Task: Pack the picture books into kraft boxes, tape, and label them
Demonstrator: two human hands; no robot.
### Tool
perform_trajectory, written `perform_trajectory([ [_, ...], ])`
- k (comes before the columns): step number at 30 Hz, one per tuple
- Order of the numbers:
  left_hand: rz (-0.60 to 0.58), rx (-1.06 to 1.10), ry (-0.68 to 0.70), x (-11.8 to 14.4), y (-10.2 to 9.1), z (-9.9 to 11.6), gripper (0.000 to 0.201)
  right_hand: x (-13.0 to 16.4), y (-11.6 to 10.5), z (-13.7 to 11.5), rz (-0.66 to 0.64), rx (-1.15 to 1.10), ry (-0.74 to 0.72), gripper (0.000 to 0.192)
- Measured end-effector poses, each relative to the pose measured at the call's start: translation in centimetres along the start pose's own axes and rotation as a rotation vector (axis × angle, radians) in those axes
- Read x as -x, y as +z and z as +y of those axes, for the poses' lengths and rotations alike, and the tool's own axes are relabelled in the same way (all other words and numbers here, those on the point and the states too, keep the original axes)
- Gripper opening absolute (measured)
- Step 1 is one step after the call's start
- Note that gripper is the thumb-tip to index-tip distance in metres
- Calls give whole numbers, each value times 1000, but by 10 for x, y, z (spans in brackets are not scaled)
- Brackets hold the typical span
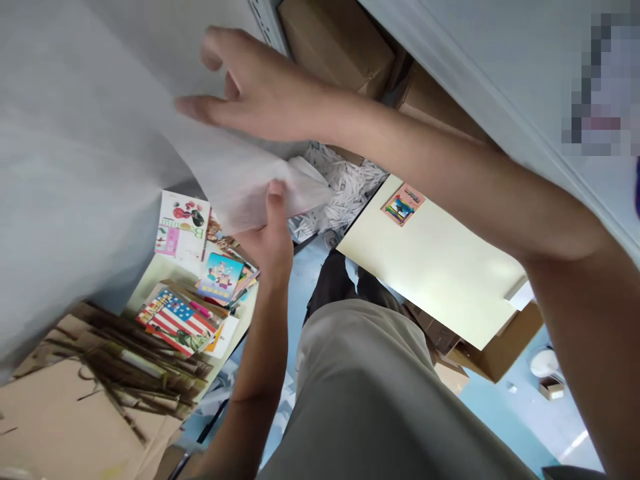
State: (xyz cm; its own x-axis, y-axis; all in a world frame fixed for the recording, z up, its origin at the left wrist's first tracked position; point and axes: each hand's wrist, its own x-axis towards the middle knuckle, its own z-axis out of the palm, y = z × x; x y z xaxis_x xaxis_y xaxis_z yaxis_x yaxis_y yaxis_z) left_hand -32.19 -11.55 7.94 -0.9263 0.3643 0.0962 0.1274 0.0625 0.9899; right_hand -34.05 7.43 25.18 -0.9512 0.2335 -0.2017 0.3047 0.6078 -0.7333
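Far left, low: flattened cardboard (125,360) in a stack, edges ragged, one broad plain sheet of cardboard (60,413) lying on top. Just beyond it, a pale table (165,270) bearing printed matter: a white magazine (183,223) with fruit-like pictures, a flag-covered book (180,320), a blue booklet (220,277), other covers overlapping beneath.

White sheet (250,170), thin and slightly see-through, slants above the table from upper left and narrows to a folded tip near centre; its far edge blends into the pale expanse at left, limit unclear. Right hand (260,87) above it, blurred: fingers bent, thumb well apart from them, wide gap, nothing visible between. Thumb tip overlaps the white area; contact, cannot tell. Left hand (270,237) below: thumb laid over the sheet, pinching its lower edge; other fingers hidden behind.

Right of the sheet's tip, a heap of shredded paper (345,187). Above, a brown carton (335,47), partly cut off by the right forearm. Further right, a cream tabletop (440,260) carrying a small pink-bordered card (403,203) near its far end. Beneath its near corner, an open cardboard box (520,340) on the bluish floor (540,427).
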Motion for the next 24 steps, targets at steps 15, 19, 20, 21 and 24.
perform_trajectory([
  [15, 109, -57, 523, -52, -38, 19, 119, 56, -29, 28, -104, 405, -262, 22],
  [19, -138, -24, 239, -87, -49, 21, 131, 58, -58, 27, -187, 442, -308, 26],
  [20, -168, -68, 163, -89, -48, 27, 110, 58, -63, 28, -192, 461, -295, 21],
  [21, -155, -112, 124, -89, -45, 33, 93, 58, -67, 30, -194, 485, -267, 17],
  [24, -81, -158, 130, -86, -38, 49, 70, 58, -76, 35, -159, 557, -133, 18],
])
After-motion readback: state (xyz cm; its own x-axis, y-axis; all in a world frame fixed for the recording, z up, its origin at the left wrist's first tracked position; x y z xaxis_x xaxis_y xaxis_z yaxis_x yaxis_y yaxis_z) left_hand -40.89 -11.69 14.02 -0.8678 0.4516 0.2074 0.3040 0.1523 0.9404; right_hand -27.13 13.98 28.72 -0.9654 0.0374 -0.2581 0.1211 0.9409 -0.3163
